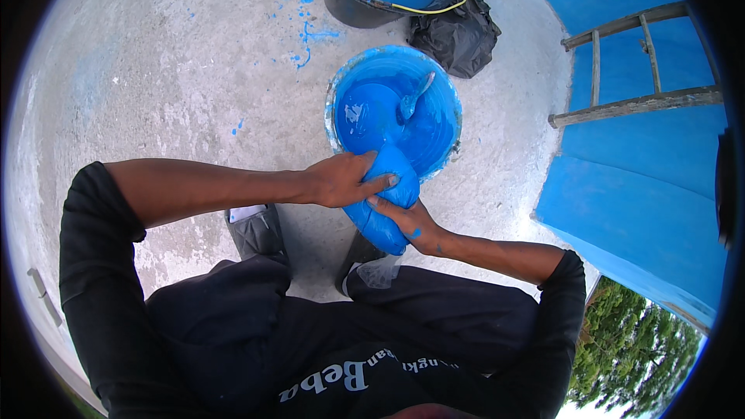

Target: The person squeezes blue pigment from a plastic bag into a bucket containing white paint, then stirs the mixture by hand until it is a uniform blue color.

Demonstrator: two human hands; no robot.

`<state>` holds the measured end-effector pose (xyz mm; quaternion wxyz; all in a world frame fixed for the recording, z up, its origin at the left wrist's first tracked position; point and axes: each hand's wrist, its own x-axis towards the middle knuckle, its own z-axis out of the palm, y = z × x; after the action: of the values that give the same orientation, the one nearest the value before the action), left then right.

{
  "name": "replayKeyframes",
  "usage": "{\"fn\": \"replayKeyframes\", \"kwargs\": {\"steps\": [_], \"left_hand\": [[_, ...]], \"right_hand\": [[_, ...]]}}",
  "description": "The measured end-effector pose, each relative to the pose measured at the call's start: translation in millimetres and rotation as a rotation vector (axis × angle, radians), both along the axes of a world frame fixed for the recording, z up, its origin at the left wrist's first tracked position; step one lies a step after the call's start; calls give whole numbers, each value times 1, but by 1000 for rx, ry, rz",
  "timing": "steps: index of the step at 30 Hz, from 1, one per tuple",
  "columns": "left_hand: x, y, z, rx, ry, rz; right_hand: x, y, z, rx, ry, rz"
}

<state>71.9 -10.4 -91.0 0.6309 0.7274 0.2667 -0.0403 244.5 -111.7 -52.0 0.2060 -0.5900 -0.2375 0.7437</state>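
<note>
My left hand (pixel 342 179) and my right hand (pixel 411 223) are both closed on a plump blue plastic bag (pixel 385 163), its upper end over the front rim of a paint-crusted bucket (pixel 334 101). Blue paint (pixel 361 112) lies inside the bucket, with a paint-coated tool (pixel 418 96) leaning in it; the tool's exact kind is unclear. Whether paint runs from the bag is hard to tell. A dab of blue is on my right hand.
Beyond is a black bucket (pixel 349 4) of blue liquid, a black bag (pixel 458 39) beside it. A wooden ladder (pixel 628 109) stands against the blue wall (pixel 621 194) at right. Paint splatters mark the concrete floor (pixel 155 85); trees (pixel 636 341) show lower right.
</note>
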Motion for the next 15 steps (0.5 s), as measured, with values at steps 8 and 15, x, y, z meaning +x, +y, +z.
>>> {"fn": "replayKeyframes", "kwargs": {"steps": [8,15], "left_hand": [[-3,-8,0,126,121,-110],[-7,-13,12,206,148,-91]], "right_hand": [[1,-8,-9,2,4,135],[8,-20,-25,191,-191,368]]}}
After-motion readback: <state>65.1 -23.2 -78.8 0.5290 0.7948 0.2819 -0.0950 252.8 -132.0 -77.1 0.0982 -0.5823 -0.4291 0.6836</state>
